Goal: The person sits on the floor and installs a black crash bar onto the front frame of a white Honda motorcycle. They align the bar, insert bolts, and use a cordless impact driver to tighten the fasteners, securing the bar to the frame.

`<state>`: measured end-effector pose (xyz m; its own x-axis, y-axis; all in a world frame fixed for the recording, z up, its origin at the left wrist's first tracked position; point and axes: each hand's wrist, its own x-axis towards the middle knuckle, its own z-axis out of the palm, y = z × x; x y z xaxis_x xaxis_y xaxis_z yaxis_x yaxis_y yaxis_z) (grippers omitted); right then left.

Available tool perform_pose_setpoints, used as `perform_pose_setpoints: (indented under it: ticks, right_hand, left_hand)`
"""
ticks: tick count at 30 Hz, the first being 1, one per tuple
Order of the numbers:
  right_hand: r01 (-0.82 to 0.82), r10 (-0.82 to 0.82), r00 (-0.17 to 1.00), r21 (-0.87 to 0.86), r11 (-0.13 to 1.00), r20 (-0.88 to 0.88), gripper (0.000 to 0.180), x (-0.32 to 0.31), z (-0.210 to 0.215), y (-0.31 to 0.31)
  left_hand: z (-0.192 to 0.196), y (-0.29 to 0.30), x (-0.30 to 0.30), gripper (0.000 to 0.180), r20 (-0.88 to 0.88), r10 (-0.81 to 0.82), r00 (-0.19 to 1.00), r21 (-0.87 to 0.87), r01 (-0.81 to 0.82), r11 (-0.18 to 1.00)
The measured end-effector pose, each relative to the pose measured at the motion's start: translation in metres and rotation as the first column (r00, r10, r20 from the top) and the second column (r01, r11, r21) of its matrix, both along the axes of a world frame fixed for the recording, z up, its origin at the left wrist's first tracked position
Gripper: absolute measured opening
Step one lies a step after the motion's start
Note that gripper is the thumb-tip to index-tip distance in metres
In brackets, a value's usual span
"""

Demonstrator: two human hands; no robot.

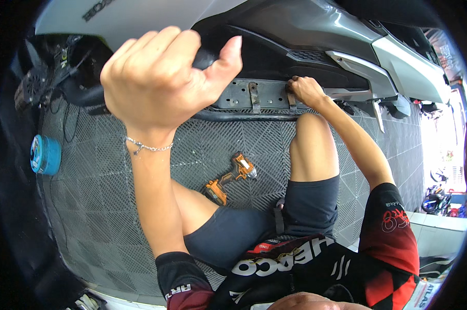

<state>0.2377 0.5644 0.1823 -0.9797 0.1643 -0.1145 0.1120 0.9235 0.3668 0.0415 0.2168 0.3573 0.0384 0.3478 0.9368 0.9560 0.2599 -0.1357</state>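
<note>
Shirt white-lettered; left hand curled, right hand at bracket, both grips unclear.

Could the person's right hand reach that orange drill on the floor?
Probably yes: nothing covers the drill, which lies between the bent legs. But the right hand is up at the metal plate, so it would likely need to pass over or around the raised right knee.
</note>
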Motion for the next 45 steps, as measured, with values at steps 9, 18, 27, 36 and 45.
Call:
perform_pose_setpoints:
  ticks: [9,18,27,36,45]
  right_hand:
    - [0.175,-0.176,0.984,0.023,0.984,0.03,0.017,0.0,-0.015,0.002]
    - [0.116,-0.11,0.987,-0.046,0.992,0.113,0.02,-0.008,-0.018,0.0]
    - [0.497,-0.509,0.86,-0.164,0.852,-0.042,0.054,-0.007,-0.011,-0.014]
    - [0.223,-0.213,0.975,-0.187,0.957,0.069,0.03,-0.004,0.016,-0.009]
    - [0.014,-0.011,0.998,-0.05,0.999,0.067,0.019,-0.002,-0.002,0.002]
  left_hand:
    - [0.005,0.007,0.001,0.022,0.067,-0.247,0.967,0.324,0.213,0.922]
    - [-0.008,0.006,-0.008,0.051,0.024,-0.055,0.998,0.14,0.051,0.989]
    - [-0.007,0.011,-0.003,0.046,0.076,-0.052,0.996,0.074,0.046,0.996]
    - [-0.006,0.007,-0.004,0.05,0.08,-0.032,0.996,0.05,0.028,0.998]
    - [0.001,0.012,-0.006,0.049,0.033,0.006,0.999,0.058,-0.008,0.998]
